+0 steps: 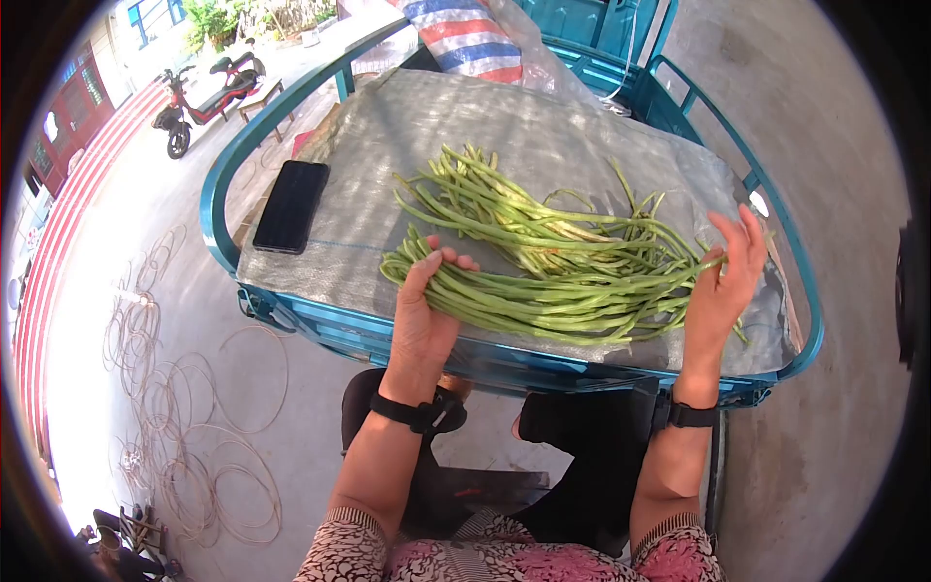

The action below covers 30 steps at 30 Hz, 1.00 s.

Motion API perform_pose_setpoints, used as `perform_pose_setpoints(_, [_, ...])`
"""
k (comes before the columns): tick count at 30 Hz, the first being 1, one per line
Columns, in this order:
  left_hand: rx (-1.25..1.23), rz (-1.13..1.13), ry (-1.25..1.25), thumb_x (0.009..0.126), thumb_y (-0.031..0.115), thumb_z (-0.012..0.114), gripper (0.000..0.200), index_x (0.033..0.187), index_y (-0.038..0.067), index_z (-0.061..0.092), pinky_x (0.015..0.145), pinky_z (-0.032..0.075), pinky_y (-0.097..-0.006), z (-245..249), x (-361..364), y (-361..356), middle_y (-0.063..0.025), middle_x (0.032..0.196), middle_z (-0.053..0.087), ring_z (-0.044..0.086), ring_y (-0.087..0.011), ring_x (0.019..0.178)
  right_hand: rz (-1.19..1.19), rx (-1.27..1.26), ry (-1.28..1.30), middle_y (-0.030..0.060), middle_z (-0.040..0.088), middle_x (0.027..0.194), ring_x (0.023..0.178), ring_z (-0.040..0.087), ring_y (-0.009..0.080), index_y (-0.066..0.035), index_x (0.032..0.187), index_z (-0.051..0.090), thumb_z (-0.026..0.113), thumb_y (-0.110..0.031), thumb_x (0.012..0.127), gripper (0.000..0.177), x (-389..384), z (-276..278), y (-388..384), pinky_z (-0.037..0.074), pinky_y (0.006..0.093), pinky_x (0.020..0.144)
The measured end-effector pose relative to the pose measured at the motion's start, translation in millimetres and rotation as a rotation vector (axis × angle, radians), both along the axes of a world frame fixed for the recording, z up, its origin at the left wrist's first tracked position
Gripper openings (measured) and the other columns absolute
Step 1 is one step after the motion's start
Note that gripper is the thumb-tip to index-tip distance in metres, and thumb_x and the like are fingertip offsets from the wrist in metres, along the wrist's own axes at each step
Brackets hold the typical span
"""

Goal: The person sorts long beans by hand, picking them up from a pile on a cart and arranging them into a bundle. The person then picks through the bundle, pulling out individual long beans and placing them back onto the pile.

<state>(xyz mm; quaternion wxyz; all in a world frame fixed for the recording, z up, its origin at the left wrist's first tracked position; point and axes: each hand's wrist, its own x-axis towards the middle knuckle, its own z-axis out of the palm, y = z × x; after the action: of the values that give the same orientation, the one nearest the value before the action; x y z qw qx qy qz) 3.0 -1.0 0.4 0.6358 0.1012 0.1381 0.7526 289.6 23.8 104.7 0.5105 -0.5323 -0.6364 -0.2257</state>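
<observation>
Long green beans (553,303) lie in a bundle along the front edge of a grey woven sheet (369,126). My left hand (427,296) is wrapped round the left end of this bundle. At its right end, my right hand (727,267) has its thumb and forefinger together on the tips of some beans, with the other fingers raised. Behind the bundle, a looser pile of beans (504,209) rests on the sheet, partly yellowish, its lower side touching the bundle.
A black phone (291,207) lies at the sheet's left. Blue metal rails (221,194) border the cart bed on both sides. A striped bag (468,39) sits at the back. Coiled wire (184,417) and a red scooter (208,97) are on the ground to the left.
</observation>
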Motion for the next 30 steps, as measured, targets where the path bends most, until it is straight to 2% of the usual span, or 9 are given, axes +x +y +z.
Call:
perform_pose_setpoints(1, [-0.037,0.009,0.000,0.091,0.008,0.059,0.028,0.119,0.007,0.052,0.098,0.050,-0.0429,4,1,-1,-0.0054,0.098,0.064,0.063,-0.0235,0.096,-0.196,0.026,-0.322,0.0066,0.061,0.125,0.081,0.061,0.0253,-0.012,0.108,0.067,0.058,0.010,0.080,0.036,-1,3,-2,0.050,0.0348,0.068])
perform_pose_setpoints(4, [-0.078,0.021,0.006,0.092,0.008,0.059,0.025,0.116,0.008,0.054,0.100,0.049,-0.0439,13,2,-4,-0.0067,0.101,0.065,0.064,-0.0251,0.101,-0.223,-0.455,-0.217,0.0088,0.058,0.131,0.102,0.059,0.0377,-0.018,0.114,0.067,0.052,0.016,0.072,0.056,54,-60,21,0.050,0.0413,0.082])
perform_pose_setpoints(7, [-0.026,0.018,-0.010,0.092,0.009,0.060,0.022,0.113,0.008,0.055,0.100,0.049,-0.0443,4,1,-1,-0.0070,0.102,0.065,0.063,-0.0258,0.103,-0.175,-0.351,-0.082,0.0089,0.058,0.132,0.120,0.053,0.0379,-0.019,0.114,0.068,0.050,0.016,0.074,0.055,21,-18,7,0.049,0.0416,0.088])
perform_pose_setpoints(10, [0.009,-0.002,-0.016,0.092,0.008,0.061,0.020,0.112,0.008,0.056,0.100,0.049,-0.0442,-4,-1,0,-0.0068,0.102,0.065,0.063,-0.0259,0.103,-0.281,-0.329,-0.157,0.0099,0.058,0.133,0.127,0.048,0.0383,-0.019,0.114,0.067,0.050,0.013,0.074,0.054,9,-9,6,0.047,0.0420,0.093])
perform_pose_setpoints(13, [-0.007,-0.001,-0.011,0.092,0.008,0.061,0.019,0.111,0.008,0.056,0.100,0.049,-0.0439,-3,-1,-1,-0.0066,0.102,0.065,0.064,-0.0259,0.103,-0.609,-0.183,-0.317,0.0109,0.058,0.132,0.120,0.052,0.0364,-0.020,0.114,0.067,0.051,0.012,0.075,0.053,31,-48,33,0.045,0.0431,0.095])
perform_pose_setpoints(16, [-0.006,0.008,0.004,0.093,0.008,0.060,0.020,0.113,0.008,0.055,0.100,0.049,-0.0439,-3,-2,-1,-0.0089,0.108,0.065,0.064,-0.0267,0.105,-0.388,0.071,-0.072,0.0110,0.061,0.126,0.115,0.054,0.0328,-0.017,0.117,0.066,0.054,0.007,0.081,0.045,43,-35,43,0.043,0.0411,0.098])
perform_pose_setpoints(19, [-0.025,0.012,0.025,0.093,0.008,0.058,0.024,0.116,0.008,0.052,0.102,0.048,-0.0444,1,0,-2,-0.0139,0.118,0.063,0.062,-0.0286,0.109,0.384,-0.237,0.407,0.0106,0.065,0.116,0.111,0.056,0.0303,-0.011,0.115,0.066,0.060,-0.004,0.088,0.029,4,-29,29,0.041,0.0398,0.099])
perform_pose_setpoints(23, [-0.007,0.011,0.057,0.094,0.008,0.057,0.027,0.120,0.007,0.049,0.104,0.047,-0.0450,1,0,-1,-0.0204,0.129,0.058,0.059,-0.0312,0.117,0.558,-0.305,-0.074,0.0079,0.067,0.098,0.097,0.057,0.0254,-0.007,0.104,0.070,0.070,-0.015,0.087,0.019,-59,-32,24,0.043,0.0375,0.090])
perform_pose_setpoints(30, [-0.008,-0.007,0.065,0.094,0.009,0.056,0.028,0.121,0.007,0.047,0.105,0.046,-0.0455,2,-1,0,-0.0212,0.132,0.056,0.055,-0.0339,0.123,0.520,-0.450,-0.221,0.0051,0.058,0.081,0.083,0.052,0.0258,-0.009,0.092,0.072,0.074,-0.013,0.080,0.013,-77,-41,27,0.042,0.0386,0.079])
